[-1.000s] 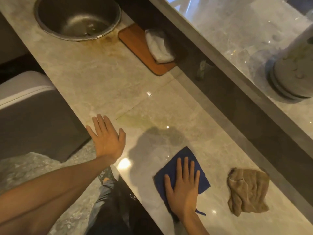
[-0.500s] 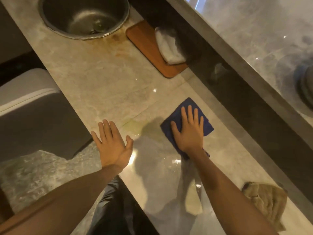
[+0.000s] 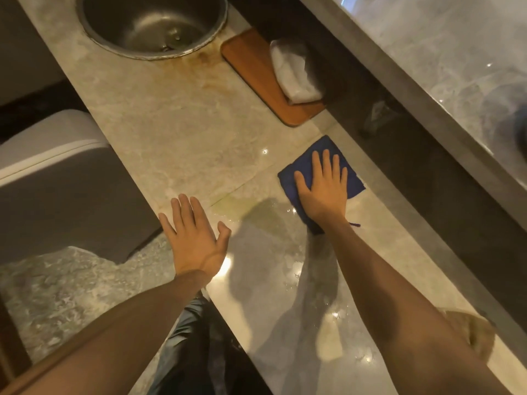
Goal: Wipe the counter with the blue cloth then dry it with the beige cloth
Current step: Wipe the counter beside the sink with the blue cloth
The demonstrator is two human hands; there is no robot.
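The blue cloth [image 3: 352,178] lies flat on the pale marble counter [image 3: 176,132], close to its back edge. My right hand [image 3: 323,189] presses on it with the fingers spread. My left hand [image 3: 194,238] rests flat and empty on the counter's near edge. A wet sheen and a yellowish stain [image 3: 245,209] lie between the two hands. The beige cloth [image 3: 476,334] sits crumpled at the lower right, partly hidden behind my right forearm.
A round steel sink [image 3: 151,24] is set into the counter at the top. A wooden board [image 3: 256,72] with a white wrapped bundle [image 3: 296,72] lies beside it. A raised marble ledge [image 3: 427,52] runs along the back. A grey bin [image 3: 57,181] stands at the left.
My right hand has pushed the blue cloth away from me, from near the beige cloth toward the back edge and the wooden board. The left hand has stayed flat on the counter edge.
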